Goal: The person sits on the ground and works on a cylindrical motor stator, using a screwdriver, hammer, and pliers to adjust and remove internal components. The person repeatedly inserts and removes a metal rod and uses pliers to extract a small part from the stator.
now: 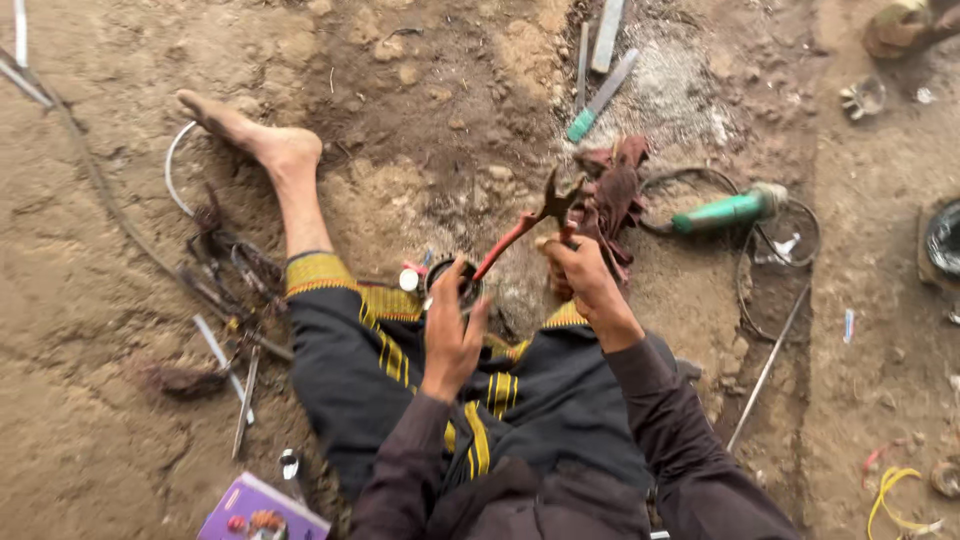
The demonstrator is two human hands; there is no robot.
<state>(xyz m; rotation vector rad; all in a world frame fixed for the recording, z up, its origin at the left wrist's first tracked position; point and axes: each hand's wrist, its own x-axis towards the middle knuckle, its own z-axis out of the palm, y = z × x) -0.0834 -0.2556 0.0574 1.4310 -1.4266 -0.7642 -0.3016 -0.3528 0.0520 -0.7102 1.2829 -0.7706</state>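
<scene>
Red-handled metal pliers (520,228) gripped by right hand (580,275); left hand (450,325) clasps a round dark tin (452,283).

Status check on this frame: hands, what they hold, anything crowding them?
Left hand grips small round dark tin. Right hand holds red-handled metal pliers, jaws up. Dark red rag right behind; green-handled power tool clear.

Single head camera looking steeply down from wearer's own head, facing forward over lap onto dirt ground (120,330). Sitting close: arms entering from 6 o'clock, bare foot (265,140) stretching toward 11 o'clock, green-handled tool (728,210) lying at 2 o'clock. No second view sharing scene.
</scene>
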